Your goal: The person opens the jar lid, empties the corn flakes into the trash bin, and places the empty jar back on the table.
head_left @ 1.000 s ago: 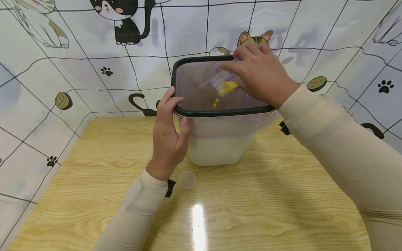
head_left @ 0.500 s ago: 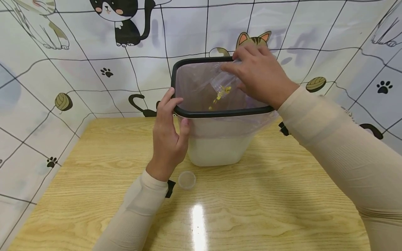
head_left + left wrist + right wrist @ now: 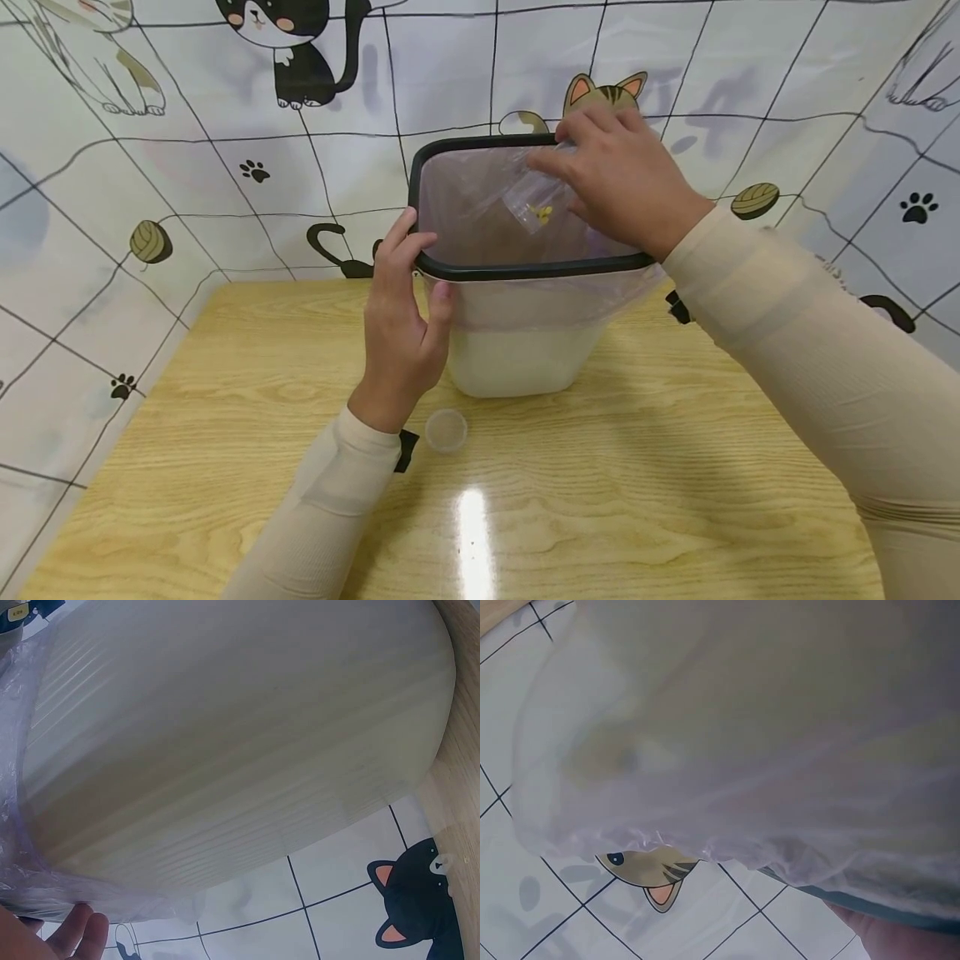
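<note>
A white trash bin point(image 3: 517, 358) with a black rim stands on the table, lined with a thin, pale purple plastic bag point(image 3: 465, 192). My left hand point(image 3: 405, 333) holds the bin's front left corner, fingers at the rim and thumb against the front. Over the bin's mouth, my right hand point(image 3: 618, 179) grips a small clear plastic container point(image 3: 521, 196), tilted mouth-down. A few small yellow pieces point(image 3: 542, 215) sit near its mouth. The bin's floor is hidden. A round translucent lid point(image 3: 446, 431) lies on the table in front of the bin.
The wooden table point(image 3: 675, 467) runs up to a wall covering point(image 3: 450, 75) printed with cats and grid lines, close behind the bin. In the right wrist view, the bag point(image 3: 742, 795) fills most of the picture.
Yellow pieces have poured from the container into the bin, leaving only a few near its mouth. Both hands and the bin have stayed almost still.
</note>
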### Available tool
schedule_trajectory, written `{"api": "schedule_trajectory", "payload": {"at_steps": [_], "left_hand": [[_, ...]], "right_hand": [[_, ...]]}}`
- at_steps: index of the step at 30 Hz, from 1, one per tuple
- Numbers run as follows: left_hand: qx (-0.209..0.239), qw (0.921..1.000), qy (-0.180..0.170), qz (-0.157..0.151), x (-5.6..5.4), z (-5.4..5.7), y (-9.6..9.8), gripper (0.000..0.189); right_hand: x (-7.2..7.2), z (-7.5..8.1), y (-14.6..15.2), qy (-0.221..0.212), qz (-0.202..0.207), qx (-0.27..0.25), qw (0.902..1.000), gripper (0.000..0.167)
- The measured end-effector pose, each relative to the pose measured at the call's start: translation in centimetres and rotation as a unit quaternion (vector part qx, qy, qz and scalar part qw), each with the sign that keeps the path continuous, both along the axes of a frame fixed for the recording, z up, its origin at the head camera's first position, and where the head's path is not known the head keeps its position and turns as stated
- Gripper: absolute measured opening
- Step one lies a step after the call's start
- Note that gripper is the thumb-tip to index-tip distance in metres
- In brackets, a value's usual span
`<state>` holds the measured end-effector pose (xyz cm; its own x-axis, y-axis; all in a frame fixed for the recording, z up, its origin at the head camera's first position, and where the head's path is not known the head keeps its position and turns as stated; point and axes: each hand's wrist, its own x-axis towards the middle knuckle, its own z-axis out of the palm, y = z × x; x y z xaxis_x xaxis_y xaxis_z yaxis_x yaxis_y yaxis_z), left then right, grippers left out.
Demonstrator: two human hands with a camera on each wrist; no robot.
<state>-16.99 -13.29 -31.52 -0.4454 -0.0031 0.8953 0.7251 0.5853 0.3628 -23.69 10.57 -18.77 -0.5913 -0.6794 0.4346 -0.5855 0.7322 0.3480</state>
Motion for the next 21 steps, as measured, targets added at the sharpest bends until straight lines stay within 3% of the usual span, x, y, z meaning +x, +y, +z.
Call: {"api": "schedule_trajectory", "payload": {"at_steps": [21], "left_hand": [[0.001, 1.0000, -0.002, 0.003, 0.12, 0.14, 0.18, 0.048]], "right_hand": [[0.08, 0.17, 0.16, 0.018, 0.004, 0.013, 0.9997, 0.055]]}}
